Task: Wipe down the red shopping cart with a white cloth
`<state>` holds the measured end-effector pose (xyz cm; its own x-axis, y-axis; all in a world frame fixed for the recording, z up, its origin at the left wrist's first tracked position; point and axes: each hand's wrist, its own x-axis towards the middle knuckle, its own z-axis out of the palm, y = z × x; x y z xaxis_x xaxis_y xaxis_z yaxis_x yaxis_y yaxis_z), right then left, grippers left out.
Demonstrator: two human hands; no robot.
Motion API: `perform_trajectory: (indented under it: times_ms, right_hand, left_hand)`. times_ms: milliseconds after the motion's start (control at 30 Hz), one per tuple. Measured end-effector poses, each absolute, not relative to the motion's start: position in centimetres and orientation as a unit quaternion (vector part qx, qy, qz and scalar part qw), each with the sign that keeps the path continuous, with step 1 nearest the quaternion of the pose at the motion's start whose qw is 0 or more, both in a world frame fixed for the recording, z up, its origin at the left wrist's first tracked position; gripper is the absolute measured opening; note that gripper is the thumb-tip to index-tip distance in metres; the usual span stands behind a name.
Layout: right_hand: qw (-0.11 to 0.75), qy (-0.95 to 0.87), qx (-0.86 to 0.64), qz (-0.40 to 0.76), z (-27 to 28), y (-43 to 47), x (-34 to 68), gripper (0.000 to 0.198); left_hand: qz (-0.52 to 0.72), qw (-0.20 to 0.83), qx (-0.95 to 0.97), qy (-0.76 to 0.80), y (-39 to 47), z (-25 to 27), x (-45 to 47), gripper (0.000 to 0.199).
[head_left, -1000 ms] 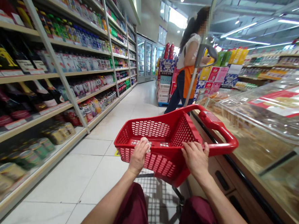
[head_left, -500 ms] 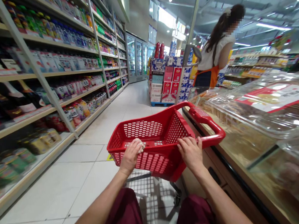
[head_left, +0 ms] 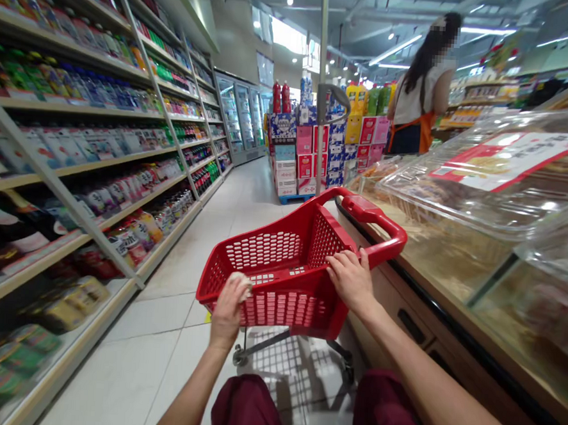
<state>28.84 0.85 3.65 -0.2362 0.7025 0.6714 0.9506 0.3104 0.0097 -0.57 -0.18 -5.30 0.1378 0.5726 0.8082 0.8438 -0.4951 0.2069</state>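
A red plastic shopping cart (head_left: 273,305) with perforated basket walls stands side-on in front of me; nothing shows inside its basket. My left hand (head_left: 227,315) is at the near rim toward the basket's left end, its fingers closed around a crumpled whitish cloth or tissue (head_left: 246,290). I cannot tell which of the two it is. My right hand (head_left: 351,279) grips the near rim at the handle end, fingers bent over the edge. The red handle (head_left: 392,235) curves out just to the right of that hand.
Shelves of drinks (head_left: 125,142) line the left side. A counter with clear plastic covers (head_left: 458,204) runs along the right. Ahead stand a metal pole (head_left: 323,61) and stacked cartons (head_left: 306,156) on a blue pallet. A person in an orange apron (head_left: 423,99) stands beyond the counter.
My left hand, with the crumpled piece, has shifted left and down in view. The cart appears slightly farther left, and more of its wheels shows. My right hand keeps its hold on the rim.
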Motion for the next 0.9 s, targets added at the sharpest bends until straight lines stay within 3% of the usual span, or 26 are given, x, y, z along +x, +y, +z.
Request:
perform_trajectory:
  times_ms: [100, 300, 500, 700, 900]
  right_hand:
    - [0.289, -0.751, -0.554, -0.211, 3.6, 0.9, 28.6, 0.021]
    - [0.296, -0.761, -0.537, -0.211, 3.5, 0.8, 28.7, 0.022]
    - [0.301, -0.757, -0.541, -0.209, 3.6, 0.6, 28.9, 0.023]
    - [0.296, -0.764, -0.536, -0.205, 3.4, 0.8, 29.3, 0.023]
    - [0.292, -0.760, -0.544, -0.204, 3.4, 0.6, 29.3, 0.023]
  left_hand:
    - [-0.477, 0.171, -0.678, -0.532, -0.4, -5.7, -2.3, 0.040]
    - [-0.438, 0.118, -0.771, -0.446, -0.4, -5.1, 1.7, 0.040]
    - [-0.477, 0.152, -0.683, -0.532, -0.8, -5.2, -1.1, 0.040]
    - [-0.431, 0.108, -0.778, -0.444, -0.5, -4.6, 2.0, 0.036]
    - [-0.492, 0.135, -0.663, -0.548, -1.1, -5.1, -1.6, 0.033]
